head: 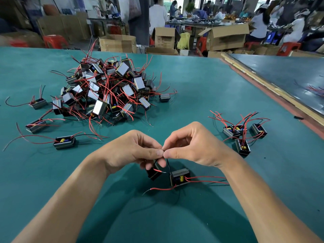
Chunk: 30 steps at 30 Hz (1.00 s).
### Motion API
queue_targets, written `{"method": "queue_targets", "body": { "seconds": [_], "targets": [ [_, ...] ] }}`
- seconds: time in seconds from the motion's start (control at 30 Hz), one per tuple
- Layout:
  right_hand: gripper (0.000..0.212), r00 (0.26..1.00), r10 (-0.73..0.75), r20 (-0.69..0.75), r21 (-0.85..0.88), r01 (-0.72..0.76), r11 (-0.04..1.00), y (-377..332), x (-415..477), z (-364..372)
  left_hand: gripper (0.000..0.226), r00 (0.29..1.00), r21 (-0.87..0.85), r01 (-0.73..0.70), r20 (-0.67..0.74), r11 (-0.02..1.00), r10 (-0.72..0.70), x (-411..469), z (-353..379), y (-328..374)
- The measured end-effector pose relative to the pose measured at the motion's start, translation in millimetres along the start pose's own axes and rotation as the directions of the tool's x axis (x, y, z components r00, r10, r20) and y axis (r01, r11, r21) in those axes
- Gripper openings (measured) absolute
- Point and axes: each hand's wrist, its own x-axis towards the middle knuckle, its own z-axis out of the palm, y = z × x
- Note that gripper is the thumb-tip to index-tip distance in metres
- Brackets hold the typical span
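Left hand (133, 151) and right hand (191, 146) meet thumb to thumb, each pinching the thin black leads (168, 164). First module (154, 173) sits under my left fingers, second module (179, 177) on the green table (201, 88). Tangled heap (105, 88) far left.

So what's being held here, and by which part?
Left hand and right hand each pinch the end of a thin black lead wire running up from the two small transformers below.
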Motion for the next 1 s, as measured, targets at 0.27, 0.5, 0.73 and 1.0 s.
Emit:
{"method": "queue_targets", "body": {
  "seconds": [0.27,0.5,0.73,1.0],
  "targets": [
    [0.009,1.000,0.014,-0.018,-0.118,-0.016,0.993,-2,1,3,0.009,0.999,-0.032,0.003,-0.038,0.999,-0.004,3,0,-1],
    [0.018,0.998,-0.002,-0.057,-0.090,-0.003,0.996,-4,5,4,0.011,0.990,-0.050,0.010,-0.139,0.999,-0.017,7,5,-2],
    [0.013,0.994,-0.004,-0.107,-0.079,-0.005,0.997,-4,3,2,0.004,0.975,-0.036,-0.020,-0.221,0.999,0.011,8,10,-1],
    [0.012,0.991,0.078,-0.107,-0.015,-0.080,0.997,-4,1,0,0.007,0.953,0.163,-0.065,-0.283,0.985,0.110,8,17,-1]
  ]
}}
